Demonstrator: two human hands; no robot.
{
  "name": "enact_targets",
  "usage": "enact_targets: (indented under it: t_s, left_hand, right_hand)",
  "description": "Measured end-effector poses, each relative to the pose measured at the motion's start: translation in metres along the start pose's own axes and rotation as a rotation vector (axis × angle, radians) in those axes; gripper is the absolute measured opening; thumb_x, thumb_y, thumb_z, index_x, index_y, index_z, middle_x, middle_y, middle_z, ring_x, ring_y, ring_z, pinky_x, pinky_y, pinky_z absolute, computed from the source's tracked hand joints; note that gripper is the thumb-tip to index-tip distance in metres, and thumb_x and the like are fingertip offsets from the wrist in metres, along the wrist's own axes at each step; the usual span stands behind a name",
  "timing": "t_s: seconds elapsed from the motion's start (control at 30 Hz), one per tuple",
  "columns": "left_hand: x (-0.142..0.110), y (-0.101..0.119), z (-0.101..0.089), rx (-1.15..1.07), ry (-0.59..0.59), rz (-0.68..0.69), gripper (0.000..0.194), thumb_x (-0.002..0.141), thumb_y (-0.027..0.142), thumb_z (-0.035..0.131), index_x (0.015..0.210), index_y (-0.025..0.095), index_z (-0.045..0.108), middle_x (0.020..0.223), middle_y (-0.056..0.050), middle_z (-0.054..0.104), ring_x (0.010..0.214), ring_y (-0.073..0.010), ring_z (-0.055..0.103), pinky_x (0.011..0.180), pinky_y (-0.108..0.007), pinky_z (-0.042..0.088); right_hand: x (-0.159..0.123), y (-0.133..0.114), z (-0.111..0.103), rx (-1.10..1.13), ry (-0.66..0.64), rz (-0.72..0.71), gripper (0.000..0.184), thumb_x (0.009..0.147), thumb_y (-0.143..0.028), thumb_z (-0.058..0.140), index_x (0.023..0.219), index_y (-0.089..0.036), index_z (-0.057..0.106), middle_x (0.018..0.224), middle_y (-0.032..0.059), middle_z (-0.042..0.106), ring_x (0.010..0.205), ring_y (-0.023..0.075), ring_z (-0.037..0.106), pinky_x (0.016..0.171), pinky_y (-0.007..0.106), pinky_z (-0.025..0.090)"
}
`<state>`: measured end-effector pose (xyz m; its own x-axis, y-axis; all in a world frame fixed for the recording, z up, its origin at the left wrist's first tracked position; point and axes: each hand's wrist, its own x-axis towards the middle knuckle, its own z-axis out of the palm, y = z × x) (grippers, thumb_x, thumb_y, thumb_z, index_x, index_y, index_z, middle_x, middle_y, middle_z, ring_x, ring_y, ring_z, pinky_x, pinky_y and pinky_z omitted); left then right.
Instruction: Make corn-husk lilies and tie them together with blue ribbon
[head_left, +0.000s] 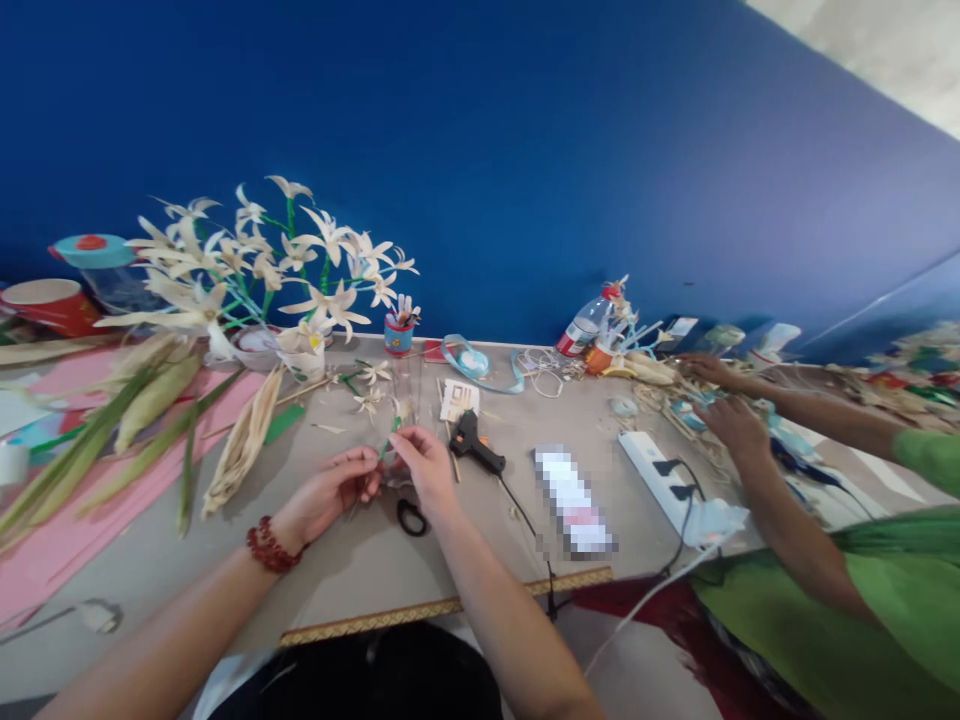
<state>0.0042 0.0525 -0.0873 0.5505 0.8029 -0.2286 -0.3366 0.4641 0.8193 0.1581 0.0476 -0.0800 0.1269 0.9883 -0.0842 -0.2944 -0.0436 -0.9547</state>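
Observation:
My left hand (341, 488) is closed in a pinch on the lower part of a thin stem. My right hand (424, 465) pinches the same flower stem (387, 447) higher up, where green wrapping shows. A small pale blossom seems to top this stem, though it is blurred. Just below my hands lie scissors with a black handle (412, 517), their blades mostly hidden. A black hot glue gun (477, 442) rests right of my right hand. Some small pale flowers (369, 400) on stems lie on the table beyond my hands.
White husk flowers (330, 235) on green stems stand in cups at the back left. Corn husks (244, 440) lie left on pink paper (67, 560). A pixelated phone-like object (574, 500) and a power strip (667, 490) lie right. A co-worker's hands (735, 430) work farther right.

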Motion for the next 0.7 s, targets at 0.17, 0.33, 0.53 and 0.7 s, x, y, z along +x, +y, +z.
enact_targets:
  t_s: [0.17, 0.33, 0.53, 0.7]
  left_hand:
    - [-0.001, 0.002, 0.003, -0.028, 0.032, -0.003, 0.012, 0.08, 0.025, 0.068, 0.079, 0.015, 0.062, 0.06, -0.002, 0.062, 0.054, -0.0113, 0.054, 0.054, -0.021, 0.04]
    - [-0.003, 0.003, 0.004, -0.052, 0.029, 0.016, 0.013, 0.079, 0.026, 0.069, 0.078, 0.015, 0.062, 0.06, -0.002, 0.062, 0.055, -0.0114, 0.055, 0.055, -0.021, 0.04]
    - [-0.008, 0.008, 0.008, -0.048, 0.01, 0.011, 0.012, 0.08, 0.026, 0.066, 0.079, 0.015, 0.062, 0.063, -0.003, 0.063, 0.057, -0.0118, 0.055, 0.056, -0.022, 0.039]
    - [-0.011, 0.011, 0.01, -0.03, 0.023, 0.017, 0.013, 0.081, 0.026, 0.067, 0.078, 0.015, 0.062, 0.064, -0.002, 0.062, 0.057, -0.0113, 0.055, 0.056, -0.022, 0.039]
  right_hand:
    - [-0.001, -0.001, -0.001, -0.003, -0.027, -0.003, 0.025, 0.069, -0.041, 0.075, 0.071, -0.019, 0.063, 0.058, -0.0045, 0.057, 0.05, 0.0093, 0.047, 0.05, 0.021, 0.038]
    - [-0.005, -0.001, 0.001, 0.002, -0.063, 0.007, 0.022, 0.073, -0.04, 0.073, 0.073, -0.02, 0.063, 0.056, -0.0052, 0.056, 0.05, 0.0099, 0.047, 0.052, 0.022, 0.039]
    - [-0.009, -0.005, 0.002, 0.014, -0.056, 0.009, 0.018, 0.075, -0.036, 0.073, 0.075, -0.02, 0.064, 0.06, -0.0046, 0.057, 0.054, 0.0095, 0.05, 0.055, 0.022, 0.041]
    - [-0.011, -0.007, 0.002, 0.034, -0.076, 0.027, 0.017, 0.077, -0.035, 0.073, 0.075, -0.02, 0.064, 0.06, -0.0044, 0.058, 0.054, 0.0094, 0.05, 0.055, 0.022, 0.041]
